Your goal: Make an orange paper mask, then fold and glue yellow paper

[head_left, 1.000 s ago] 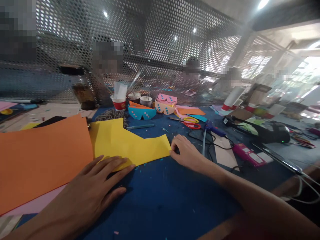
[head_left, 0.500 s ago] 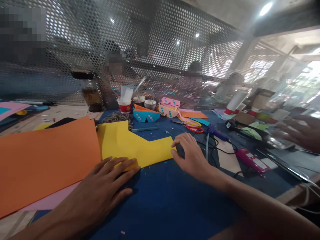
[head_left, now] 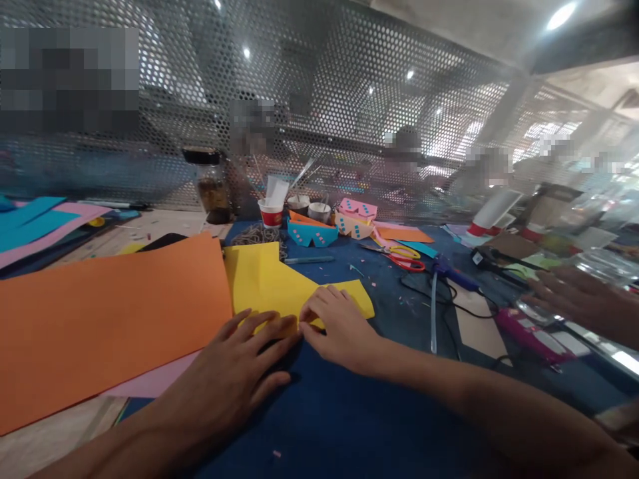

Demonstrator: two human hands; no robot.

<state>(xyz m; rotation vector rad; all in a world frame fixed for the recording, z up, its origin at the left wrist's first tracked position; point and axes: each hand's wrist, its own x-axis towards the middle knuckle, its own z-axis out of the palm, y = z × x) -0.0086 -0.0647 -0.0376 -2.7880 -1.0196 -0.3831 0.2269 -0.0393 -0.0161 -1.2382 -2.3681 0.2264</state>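
Observation:
A yellow paper sheet [head_left: 272, 283], cut to an angled shape, lies on the dark blue table surface. My left hand [head_left: 249, 352] rests over its lower edge, fingers stretched out and pressing it down. Close beside those fingertips, my right hand [head_left: 339, 326] pinches the sheet's near edge between thumb and fingers. Its palm and wrist hide part of the strip, whose right end sticks out beyond the knuckles. A large orange sheet [head_left: 120, 326] lies left of the yellow one, with a pink sheet [head_left: 154, 376] partly showing underneath.
Behind are scissors [head_left: 399, 256], a blue pen [head_left: 309, 260], decorated paper masks [head_left: 312, 233], a red-white cup [head_left: 271, 216] and a jar [head_left: 212, 189]. To the right lie a blue glue gun [head_left: 454, 274], cables and a magenta device [head_left: 532, 332]. Another person's hand [head_left: 582, 299] is at far right.
My right hand has slid left from the yellow sheet's right end to its near edge, beside my left hand. My left hand stays on the sheet. The view has shifted slightly left.

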